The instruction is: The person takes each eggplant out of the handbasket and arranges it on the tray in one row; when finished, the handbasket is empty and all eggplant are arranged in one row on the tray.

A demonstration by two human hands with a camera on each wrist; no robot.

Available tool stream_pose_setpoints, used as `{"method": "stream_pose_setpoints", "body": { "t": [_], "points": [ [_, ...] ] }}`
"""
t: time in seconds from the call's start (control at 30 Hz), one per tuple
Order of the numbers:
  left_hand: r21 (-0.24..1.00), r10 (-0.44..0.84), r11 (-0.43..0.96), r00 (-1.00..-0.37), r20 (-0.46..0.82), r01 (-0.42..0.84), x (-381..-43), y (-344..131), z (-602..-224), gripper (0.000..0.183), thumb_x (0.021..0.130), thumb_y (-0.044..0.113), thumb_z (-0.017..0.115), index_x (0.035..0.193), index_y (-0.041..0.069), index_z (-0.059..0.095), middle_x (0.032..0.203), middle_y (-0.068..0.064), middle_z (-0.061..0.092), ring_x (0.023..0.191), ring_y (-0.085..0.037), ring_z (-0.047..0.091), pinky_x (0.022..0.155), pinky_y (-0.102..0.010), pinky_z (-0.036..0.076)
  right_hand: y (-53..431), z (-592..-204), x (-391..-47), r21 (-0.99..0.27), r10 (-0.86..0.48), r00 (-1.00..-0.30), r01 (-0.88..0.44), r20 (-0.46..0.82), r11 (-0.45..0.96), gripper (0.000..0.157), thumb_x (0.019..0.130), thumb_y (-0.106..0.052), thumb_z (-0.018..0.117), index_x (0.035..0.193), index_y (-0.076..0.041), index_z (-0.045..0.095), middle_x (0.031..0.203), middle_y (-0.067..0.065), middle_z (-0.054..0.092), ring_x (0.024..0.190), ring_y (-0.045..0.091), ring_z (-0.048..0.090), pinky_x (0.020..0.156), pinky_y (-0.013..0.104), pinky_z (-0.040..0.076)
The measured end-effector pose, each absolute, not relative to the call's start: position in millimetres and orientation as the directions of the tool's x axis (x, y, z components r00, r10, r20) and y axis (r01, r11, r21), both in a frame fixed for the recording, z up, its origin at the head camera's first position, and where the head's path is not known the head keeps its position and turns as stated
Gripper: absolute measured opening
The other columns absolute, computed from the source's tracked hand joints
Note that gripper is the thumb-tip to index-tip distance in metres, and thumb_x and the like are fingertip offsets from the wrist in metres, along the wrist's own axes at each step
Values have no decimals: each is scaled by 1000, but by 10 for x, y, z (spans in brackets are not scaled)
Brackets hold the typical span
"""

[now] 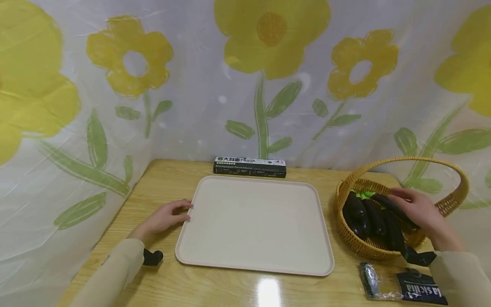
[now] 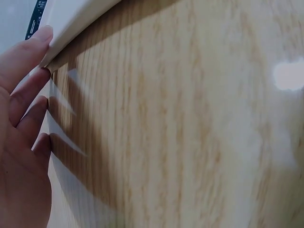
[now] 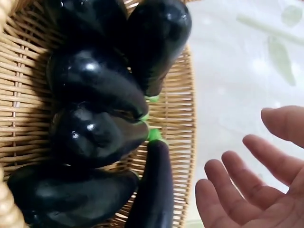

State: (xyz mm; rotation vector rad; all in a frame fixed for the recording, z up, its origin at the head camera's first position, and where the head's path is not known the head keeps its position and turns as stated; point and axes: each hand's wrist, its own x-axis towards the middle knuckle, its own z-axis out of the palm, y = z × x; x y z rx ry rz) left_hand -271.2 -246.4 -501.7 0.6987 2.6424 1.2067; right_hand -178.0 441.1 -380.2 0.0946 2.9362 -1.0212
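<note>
My left hand [image 1: 168,216] is at the left edge of a pale rectangular tray [image 1: 255,226], with the thumb and fingertips right at the rim. In the left wrist view the thumb [image 2: 33,42] overlaps the tray's side wall, and the other fingers are loosely bent below it. On the right, my right hand [image 1: 418,209] hovers over a wicker basket [image 1: 356,245] of several dark eggplants [image 1: 377,219] with green stem ends. Its fingers [image 3: 232,190] are spread and relaxed, holding nothing, and apart from the eggplants in the right wrist view.
A black pasta box [image 1: 249,167] lies behind the tray. A clear packet with a dark label [image 1: 420,285] lies in front of the basket. The basket's tall handle [image 1: 406,159] arches over the right side. A flower-printed sheet [image 1: 192,119] hangs around the wooden table [image 1: 215,285].
</note>
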Motion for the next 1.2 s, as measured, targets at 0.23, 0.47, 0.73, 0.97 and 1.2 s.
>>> {"method": "stream_pose_setpoints", "body": {
  "t": [0.23,0.47,0.73,0.97,1.2],
  "points": [
    [736,492,567,-868,57,370,-2723,-2468,-4978,38,92,21,70,125,3,63,141,-25,49,136,-46,35,110,-61,27,4343,-3864,-1963,-641,-11,-989,89,-150,762,72,104,-46,39,146,12,30,145,39,31,123,53,44,93,59,47],
    [732,488,582,-872,35,355,-2736,-2484,-4990,40,93,23,69,127,4,62,142,-25,47,138,-47,31,111,-62,24,4182,-3930,-2095,-705,-58,-979,99,-196,702,73,104,-44,41,147,14,26,145,39,31,125,52,44,95,53,49],
    [734,479,583,-877,36,348,-2726,-2526,-5018,40,92,24,70,127,6,62,143,-24,46,138,-47,30,111,-62,24,4032,-3960,-2204,-732,-81,-974,104,-213,673,71,104,-39,46,145,15,27,143,39,33,128,51,41,92,49,52],
    [738,480,579,-877,36,347,-2733,-2498,-5013,41,92,25,70,128,6,62,144,-24,46,138,-46,31,111,-62,24,4007,-4037,-2205,-733,-91,-967,118,-239,670,73,102,-40,50,144,15,28,142,40,35,127,50,42,88,46,55],
    [737,484,580,-875,31,346,-2725,-2488,-5021,42,92,24,69,128,5,61,144,-25,45,138,-47,30,111,-63,24,4003,-4089,-2182,-740,-106,-959,131,-264,660,75,100,-41,54,145,14,28,141,40,35,126,50,45,85,45,57]
  ]
}}
